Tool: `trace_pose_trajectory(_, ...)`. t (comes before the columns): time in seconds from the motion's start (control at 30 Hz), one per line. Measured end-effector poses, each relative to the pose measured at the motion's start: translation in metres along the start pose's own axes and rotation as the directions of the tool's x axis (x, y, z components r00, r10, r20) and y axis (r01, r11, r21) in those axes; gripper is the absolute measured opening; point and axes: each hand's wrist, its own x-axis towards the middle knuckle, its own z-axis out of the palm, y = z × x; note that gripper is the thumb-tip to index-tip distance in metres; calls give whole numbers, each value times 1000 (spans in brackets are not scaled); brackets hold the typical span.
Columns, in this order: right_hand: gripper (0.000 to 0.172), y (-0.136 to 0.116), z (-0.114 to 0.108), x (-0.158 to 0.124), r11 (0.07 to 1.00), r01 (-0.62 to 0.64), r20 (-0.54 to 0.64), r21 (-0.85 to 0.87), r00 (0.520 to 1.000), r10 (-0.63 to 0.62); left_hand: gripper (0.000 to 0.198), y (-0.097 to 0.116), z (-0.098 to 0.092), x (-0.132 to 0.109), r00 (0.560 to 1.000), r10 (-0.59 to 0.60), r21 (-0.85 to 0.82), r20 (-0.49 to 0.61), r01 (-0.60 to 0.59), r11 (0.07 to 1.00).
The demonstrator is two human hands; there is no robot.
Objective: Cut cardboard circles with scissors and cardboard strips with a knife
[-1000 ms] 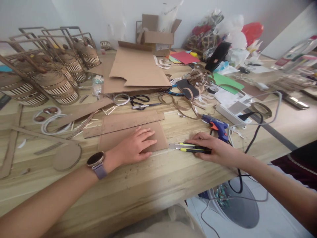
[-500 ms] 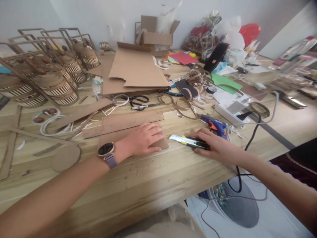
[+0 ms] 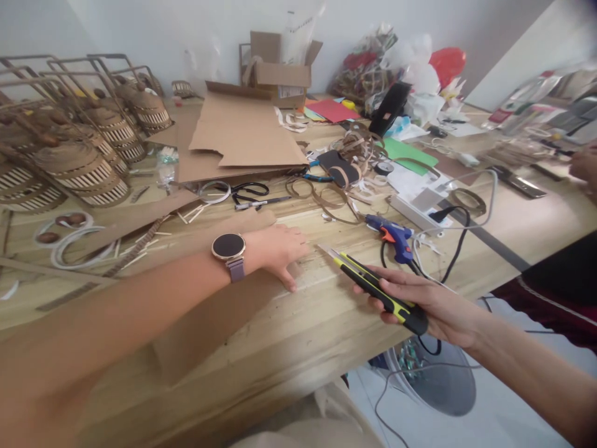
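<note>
My right hand (image 3: pixel 405 295) is closed round a black and yellow utility knife (image 3: pixel 373 283), its blade out and pointing up and left. My left hand (image 3: pixel 280 252), with a watch on the wrist, has its fingers spread low over the wooden table, at the right end of some cardboard strips (image 3: pixel 247 224). A blurred brown cardboard piece (image 3: pixel 200 336) lies below my left forearm, partly hidden by it. Just beyond the knife is a blue glue gun (image 3: pixel 394 236).
Larger cardboard sheets (image 3: pixel 247 127) lie at the back. Woven baskets with handles (image 3: pixel 84 171) crowd the left. A white power strip (image 3: pixel 415 214) with cables is on the right. Below the table edge stands a bin (image 3: pixel 438 379). Another person's hand (image 3: pixel 585 165) shows at far right.
My right hand has lifted and turned the knife, tipping its blade up. My left hand has shifted slightly up, and the cardboard under it has moved toward me. The other person's hand has come into view.
</note>
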Motion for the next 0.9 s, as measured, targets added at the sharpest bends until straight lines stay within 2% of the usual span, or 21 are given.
trace_pose_trajectory(0.2, 35, 12, -3, 2, 996, 73, 5, -47, 997, -73, 39, 3, -3, 0, 990, -77, -169, 118, 96, 981)
trace_pose_trajectory(0.37, 42, 15, 3, 3, 973, 80, -11, -216, 996, -84, 22, 11, -10, -1, 987, -79, -218, 141, 109, 970)
trace_pose_trajectory(0.6, 48, 14, 1, 4, 954, 57, -21, -295, 998, -67, 6, 14, -17, 2, 981, -24, -300, 190, 81, 950)
trace_pose_trajectory(0.73, 48, 8, -3, 5, 943, 24, -35, -332, 999, -38, 8, 17, -16, -1, 984, -27, -306, 175, 81, 949)
trace_pose_trajectory(0.9, 60, -3, -10, 8, 863, -24, -61, -504, 998, -8, 27, 23, -11, -15, 994, -84, -296, 66, 100, 950)
